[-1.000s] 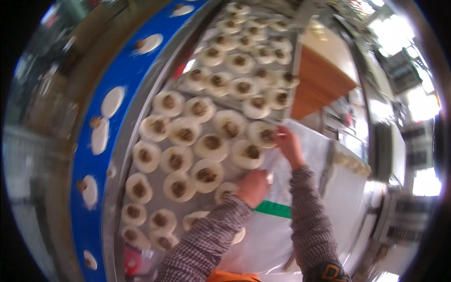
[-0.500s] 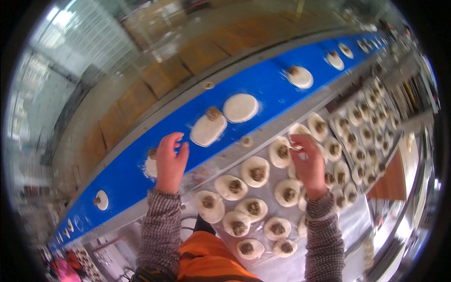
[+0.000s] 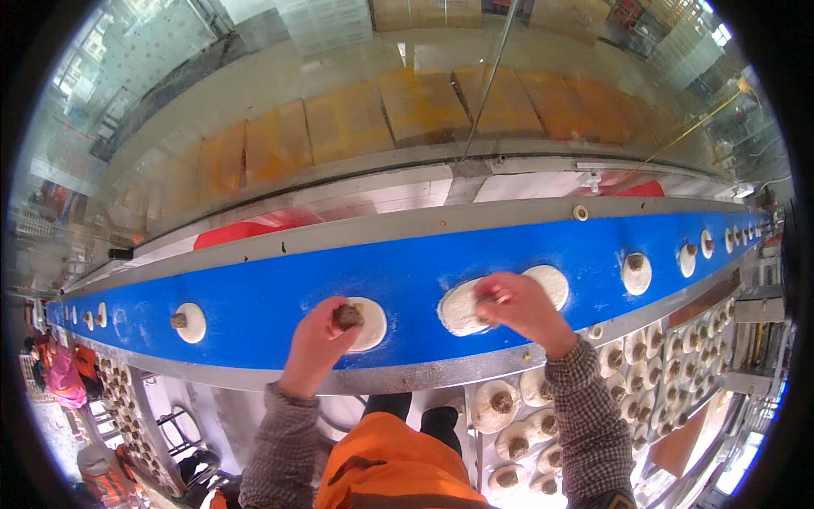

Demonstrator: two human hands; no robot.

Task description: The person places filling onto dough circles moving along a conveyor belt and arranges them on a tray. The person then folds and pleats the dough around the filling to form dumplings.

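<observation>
My left hand [image 3: 315, 346] is over the near edge of the blue conveyor belt [image 3: 254, 297], its thumb and fingers closed round a brown lump of filling [image 3: 348, 316]. That lump sits over the left part of a flat white dough round [image 3: 371, 325]. Farther right, my right hand [image 3: 527, 312] reaches across the belt, fingertips pinched on another brown lump [image 3: 487, 310], mostly hidden by the fingers. Under those fingertips lies an oval dough piece [image 3: 458, 307]. Partly behind the right hand, a second dough round [image 3: 549, 285] touches or nearly touches the oval.
Other dough rounds with filling, such as one dough round [image 3: 637, 275], lie along the belt both ways. A tray [image 3: 482, 454] of filled rounds stands at my lower right, with another behind it. People in pink and orange are at the far left. A glass panel [image 3: 356, 93] rises beyond the belt.
My view has turned, so the belt lies more level. My right hand has left the tray and is now over the belt. Both hands, empty before, have closed on lumps of filling.
</observation>
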